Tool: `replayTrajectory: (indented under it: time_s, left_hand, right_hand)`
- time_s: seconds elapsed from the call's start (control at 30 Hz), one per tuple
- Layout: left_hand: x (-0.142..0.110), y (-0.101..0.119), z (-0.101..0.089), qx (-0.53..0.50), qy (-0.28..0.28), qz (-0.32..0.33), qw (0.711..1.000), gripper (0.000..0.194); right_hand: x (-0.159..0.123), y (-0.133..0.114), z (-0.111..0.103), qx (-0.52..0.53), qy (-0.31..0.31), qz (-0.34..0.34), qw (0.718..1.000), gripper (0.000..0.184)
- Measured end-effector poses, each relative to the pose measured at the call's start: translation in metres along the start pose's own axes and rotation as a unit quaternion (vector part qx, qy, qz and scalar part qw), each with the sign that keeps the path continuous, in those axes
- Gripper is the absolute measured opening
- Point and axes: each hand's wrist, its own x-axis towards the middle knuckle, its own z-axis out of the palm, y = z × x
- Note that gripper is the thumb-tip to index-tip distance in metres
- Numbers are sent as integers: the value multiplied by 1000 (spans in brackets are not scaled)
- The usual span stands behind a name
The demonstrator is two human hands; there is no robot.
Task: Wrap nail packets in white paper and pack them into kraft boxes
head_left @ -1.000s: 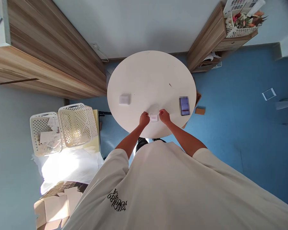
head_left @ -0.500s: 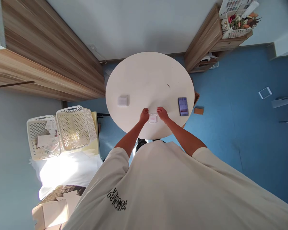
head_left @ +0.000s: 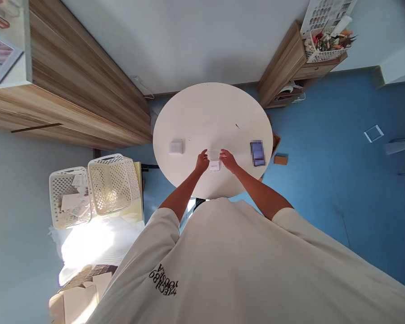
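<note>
On the near part of the round white table sits a small clear box with pink print on a white piece inside it. Its transparent lid stands open on the far side of the box; whether it is hinged on is too small to tell. My left hand pinches the lid's left edge. From the other side, my right hand grips the right edge, fingers bent. A stack of whitish, translucent pieces lies to the left, and a phone with a blurred screen lies to the right.
Two white perforated baskets stand at the left, one with papers and bags in it. A tall wooden cabinet rises at the left. At the back right, a wooden cabinet bears a basket of flowers.
The clear lid now shows raised between my two hands, where before it was hardly visible. My fingers have opened out a little along its edges. The whole view has shifted slightly.
</note>
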Motion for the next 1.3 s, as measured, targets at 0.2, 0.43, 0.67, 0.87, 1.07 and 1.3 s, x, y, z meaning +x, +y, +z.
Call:
replayTrajectory:
  time_s: [0.2,0.43,0.67,0.87,1.07,1.3]
  left_hand:
    - [-3,1,-4,11,-3,33,999,71]
    - [-17,-14,-8,54,-14,35,998,58]
    - [-29,-31,-7,75,-48,17,996,64]
    - [-36,-38,-6,162,-75,37,983,69]
    - [-51,-38,-6,295,-78,113,945,67]
    - [-55,-40,-11,362,-125,181,906,72]
  right_hand:
    - [-5,0,3,-43,-14,-34,998,77]
    - [-14,17,7,-81,-19,-47,995,73]
    - [-24,36,11,-124,-26,-42,991,68]
    - [-32,49,9,-183,-45,-48,981,66]
    - [-40,53,8,-357,-61,-108,926,65]
    - [-43,55,10,-466,-83,-149,868,71]
